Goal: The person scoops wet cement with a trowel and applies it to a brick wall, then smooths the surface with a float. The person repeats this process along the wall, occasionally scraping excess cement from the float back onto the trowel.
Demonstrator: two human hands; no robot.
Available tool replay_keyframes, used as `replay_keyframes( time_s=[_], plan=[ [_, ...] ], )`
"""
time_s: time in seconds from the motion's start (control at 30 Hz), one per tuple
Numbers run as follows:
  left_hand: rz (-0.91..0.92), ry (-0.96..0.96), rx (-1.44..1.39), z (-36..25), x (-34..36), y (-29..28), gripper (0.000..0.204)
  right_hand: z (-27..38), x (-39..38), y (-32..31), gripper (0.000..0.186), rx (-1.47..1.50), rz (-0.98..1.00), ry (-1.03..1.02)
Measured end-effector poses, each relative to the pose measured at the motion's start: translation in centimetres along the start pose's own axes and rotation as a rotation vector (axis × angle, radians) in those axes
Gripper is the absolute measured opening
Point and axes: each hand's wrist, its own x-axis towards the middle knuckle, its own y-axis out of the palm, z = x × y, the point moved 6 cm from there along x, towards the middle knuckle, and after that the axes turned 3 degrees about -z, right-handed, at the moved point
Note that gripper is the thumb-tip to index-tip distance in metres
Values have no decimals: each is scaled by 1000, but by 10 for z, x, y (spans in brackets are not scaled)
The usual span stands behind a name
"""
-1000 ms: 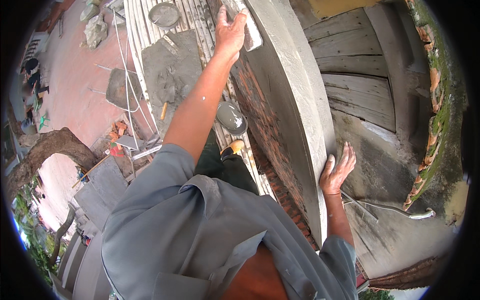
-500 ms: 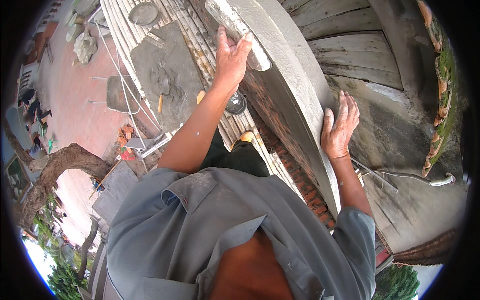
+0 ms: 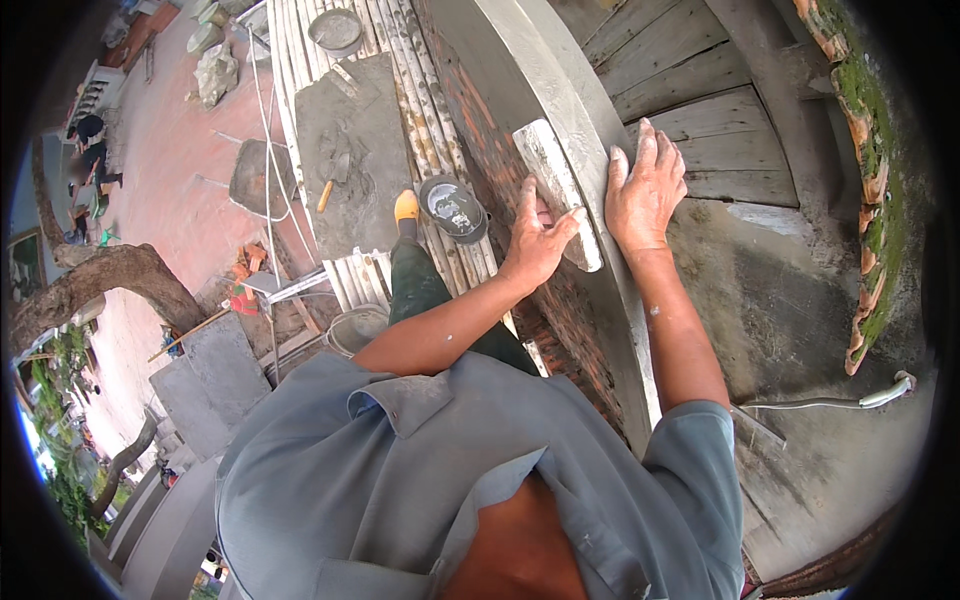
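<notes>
My left hand (image 3: pixel 542 238) is closed on a long, pale, mortar-smeared plastering float (image 3: pixel 545 165). The float lies against the side face of a freshly plastered grey wall (image 3: pixel 500 70), just below its top edge. My right hand (image 3: pixel 647 195) is open, fingers extended, and rests along the far side of the wall's top. Whether its palm presses on the plaster is hidden. Brickwork (image 3: pixel 490 125) shows bare below the plastered band. Left of my left hand stands a black bucket (image 3: pixel 455 208) with cloudy liquid in it.
Bamboo scaffold poles (image 3: pixel 425 130) carry a mortar-covered board (image 3: pixel 345 215), a trowel handle (image 3: pixel 325 195) and a round pan (image 3: pixel 336 32). My yellow shoe (image 3: pixel 406 205) is beside the board. Mossy roof tiles (image 3: pixel 880 190) edge the right. People (image 3: pixel 95 165) are far left.
The float and my left hand have come back along the wall towards me. My right hand has moved forward along the top. The whole view has shifted, bringing the bucket into fuller sight.
</notes>
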Motion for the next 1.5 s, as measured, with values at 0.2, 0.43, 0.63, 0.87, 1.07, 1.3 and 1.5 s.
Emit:
replay_keyframes(
  time_s=[0.2,0.43,0.63,0.87,1.07,1.3,1.5],
  plan=[
    [-132,94,-77,-29,40,-14,94,-3,-2,0,62,3,29,31],
    [-270,56,41,-125,179,-81,66,-4,-3,-2,61,11,10,44],
    [-87,25,41,-80,142,-64,77,-5,-5,1,60,3,-17,19],
    [67,-266,-142,27,-69,37,109,-12,-7,10,61,21,-48,4],
    [-141,-183,-41,-14,20,-12,109,-8,-9,3,63,17,-58,3],
    [55,-216,-77,-7,35,-21,54,0,-11,-17,59,14,-103,-7],
    [333,-620,-63,80,-150,75,57,-8,-13,-6,61,-49,-114,1]
  ],
)
